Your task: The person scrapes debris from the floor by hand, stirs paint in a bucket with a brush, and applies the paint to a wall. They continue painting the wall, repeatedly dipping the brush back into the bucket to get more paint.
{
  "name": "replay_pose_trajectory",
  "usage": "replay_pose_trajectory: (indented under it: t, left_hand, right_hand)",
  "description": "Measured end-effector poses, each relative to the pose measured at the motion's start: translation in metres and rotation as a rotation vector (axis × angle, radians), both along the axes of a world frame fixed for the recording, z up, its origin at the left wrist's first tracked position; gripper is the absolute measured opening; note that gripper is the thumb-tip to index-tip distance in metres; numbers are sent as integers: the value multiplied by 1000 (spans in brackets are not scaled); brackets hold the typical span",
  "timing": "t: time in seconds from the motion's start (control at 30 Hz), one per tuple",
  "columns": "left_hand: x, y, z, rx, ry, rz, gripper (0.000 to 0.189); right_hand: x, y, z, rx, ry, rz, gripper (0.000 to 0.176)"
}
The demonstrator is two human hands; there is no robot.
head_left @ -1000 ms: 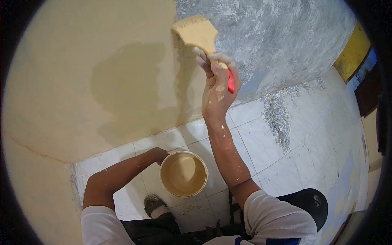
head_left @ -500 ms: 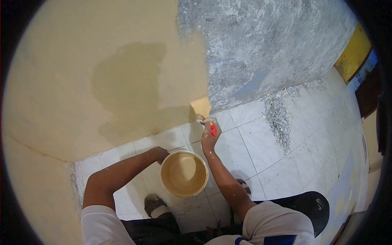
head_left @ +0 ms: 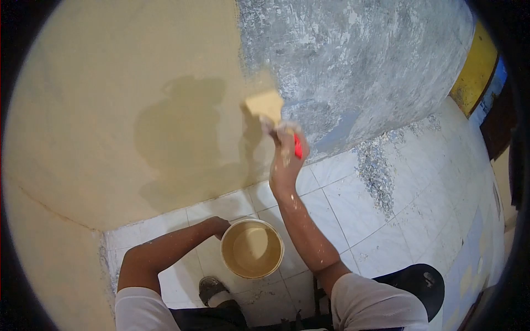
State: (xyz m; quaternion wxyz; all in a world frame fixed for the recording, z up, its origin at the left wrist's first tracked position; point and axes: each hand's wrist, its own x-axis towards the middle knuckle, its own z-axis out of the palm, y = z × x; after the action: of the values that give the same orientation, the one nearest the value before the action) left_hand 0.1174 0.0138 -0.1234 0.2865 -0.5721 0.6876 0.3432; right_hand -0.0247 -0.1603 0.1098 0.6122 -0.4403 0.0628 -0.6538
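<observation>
My right hand (head_left: pixel 287 150) grips a wide paintbrush (head_left: pixel 265 103) with a red part on its handle. Cream-coloured paint coats the brush head, which is up against the wall where the cream area (head_left: pixel 83 83) meets bare, patchy grey plaster (head_left: pixel 359 60). Pale smears mark the fingers on the handle. Low in the view, my left hand (head_left: pixel 220 226) holds a round bucket (head_left: pixel 227 251) by its left side; most of those fingers are hidden behind it. Inside the bucket is cream paint (head_left: pixel 257 243).
White floor tiles (head_left: pixel 342 204) run along the wall's foot. A heap of scraped flakes (head_left: pixel 378 179) lies on them at the right. A black seat-like object (head_left: pixel 428 284) is beside me at lower right. My shoe (head_left: pixel 211 289) stands below the bucket.
My right hand has moved the paintbrush up the wall and slightly left, from near the wall's foot. The bucket and my left hand appear slightly lower in the view.
</observation>
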Motion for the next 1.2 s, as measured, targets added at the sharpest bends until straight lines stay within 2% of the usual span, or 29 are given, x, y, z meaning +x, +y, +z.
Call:
replay_pose_trajectory:
  t: [0.07,0.17,0.3,0.37,0.5,0.67,0.87,1.0,1.07,1.2]
  left_hand:
    - [2,-5,-11,42,-20,-53,43]
    - [2,-8,-11,20,-39,-53,42]
    - [-3,-9,-3,28,-69,-7,43]
    - [0,-5,-7,22,-41,34,44]
    - [-5,-4,10,61,-35,-12,45]
    - [-2,0,1,6,-28,7,45]
    - [-1,-4,-5,-29,-100,-28,42]
    - [-3,-3,5,-4,-92,19,43]
    - [-9,-3,19,24,-78,7,43]
    - [-4,-3,7,24,-76,4,42]
  right_hand:
    - [8,-12,36,-115,-73,-22,11]
    - [10,-19,81,-168,-203,130,11]
    - [-6,-11,89,-165,-160,112,13]
    - [-2,-14,63,-114,-100,126,13]
    - [7,-14,-27,-97,10,7,13]
    - [-15,-2,-140,147,233,-45,14]
    - [-30,5,-221,305,477,-81,17]
    - [-21,2,-214,372,514,-96,17]
    - [-14,-8,-198,353,429,-34,16]
    - [-5,-14,-122,247,310,-2,16]
